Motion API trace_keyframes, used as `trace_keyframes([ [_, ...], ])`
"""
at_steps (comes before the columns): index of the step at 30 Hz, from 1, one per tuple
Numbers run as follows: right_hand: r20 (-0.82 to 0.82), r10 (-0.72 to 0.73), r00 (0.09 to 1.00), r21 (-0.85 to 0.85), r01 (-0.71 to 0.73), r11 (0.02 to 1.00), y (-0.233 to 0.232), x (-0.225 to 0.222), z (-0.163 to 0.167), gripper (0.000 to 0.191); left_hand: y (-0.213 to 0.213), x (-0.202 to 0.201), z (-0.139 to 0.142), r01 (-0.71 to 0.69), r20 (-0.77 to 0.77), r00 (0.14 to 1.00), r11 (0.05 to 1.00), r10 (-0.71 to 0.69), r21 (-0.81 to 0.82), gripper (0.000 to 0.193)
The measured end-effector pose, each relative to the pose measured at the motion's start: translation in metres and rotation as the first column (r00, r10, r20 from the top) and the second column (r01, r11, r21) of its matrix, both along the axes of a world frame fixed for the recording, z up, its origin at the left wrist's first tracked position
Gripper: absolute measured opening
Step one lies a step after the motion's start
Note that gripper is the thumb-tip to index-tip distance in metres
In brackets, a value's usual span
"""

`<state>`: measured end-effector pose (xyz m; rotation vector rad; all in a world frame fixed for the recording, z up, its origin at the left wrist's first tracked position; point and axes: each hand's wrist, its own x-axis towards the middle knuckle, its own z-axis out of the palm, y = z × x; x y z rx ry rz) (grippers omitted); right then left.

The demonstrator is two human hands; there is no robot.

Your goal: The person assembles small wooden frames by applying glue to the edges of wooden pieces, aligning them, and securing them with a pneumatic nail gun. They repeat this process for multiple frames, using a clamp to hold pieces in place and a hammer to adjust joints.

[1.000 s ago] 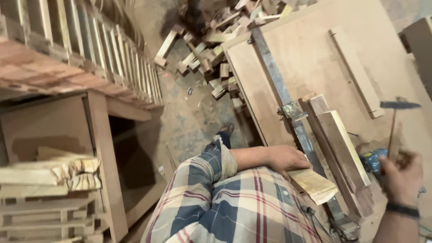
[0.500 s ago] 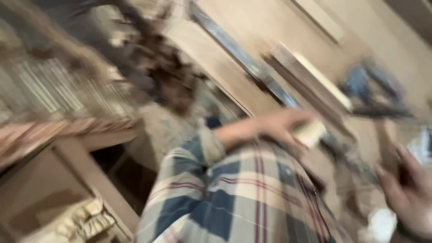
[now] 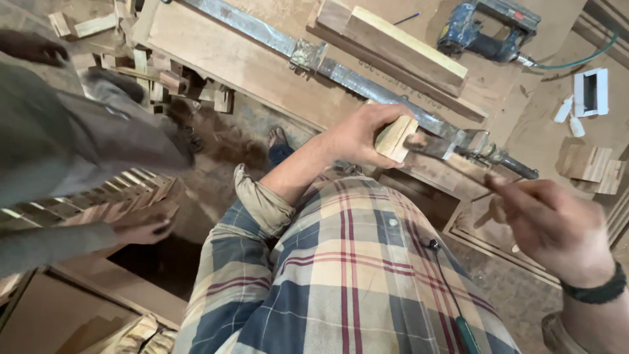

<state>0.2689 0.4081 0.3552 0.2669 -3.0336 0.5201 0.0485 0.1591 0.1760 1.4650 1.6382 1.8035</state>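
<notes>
view from above a person in a plaid shirt standing at a wooden workbench (image 3: 236,59). the left hand (image 3: 357,134) is curled around a small pale wooden block (image 3: 395,137), fingers closed over its top and thumb beneath, holding it at the near edge of the bench, just beside a long metal bar clamp (image 3: 367,85) that runs diagonally across the surface. the right hand (image 3: 557,223) is lower right, a dark band on the wrist, with fingers loosely drawn together and pointing up-left toward the block; a dark, blurred tip shows at the fingertips, and it is not possible to tell what, if anything, the fingers pinch. the 2 hands are near each other but apart.

behind the clamp lie 2 long timber lengths (image 3: 393,42) stacked side by side. at the top right, a blue power tool (image 3: 488,29) with a green hose rests on the bench, with a white box (image 3: 591,92) and short wood offcuts (image 3: 593,167) to its right. at the left, another person in grey rests a hand (image 3: 144,226) on a slatted wooden frame (image 3: 111,200). small wood scraps (image 3: 164,82) litter the floor above
</notes>
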Motion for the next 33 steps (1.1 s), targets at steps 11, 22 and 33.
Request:
trace_keyframes([
  [11,0.008,0.062,0.998,-0.020,-0.062,0.998,0.006,0.003,-0.009,0.032,-0.004,-0.001,0.003,-0.019,0.006,1.000,1.000,0.019,0.003,0.066],
  [22,-0.121,-0.013,0.993,-0.364,-0.032,0.931,0.011,0.018,-0.006,0.038,-0.006,-0.001,-0.005,-0.021,-0.044,0.999,1.000,0.021,0.006,0.073],
  [33,0.156,0.036,0.987,0.251,-0.074,0.965,0.013,0.020,-0.013,0.060,-0.005,-0.002,-0.001,0.018,-0.016,1.000,1.000,-0.018,0.012,0.072],
])
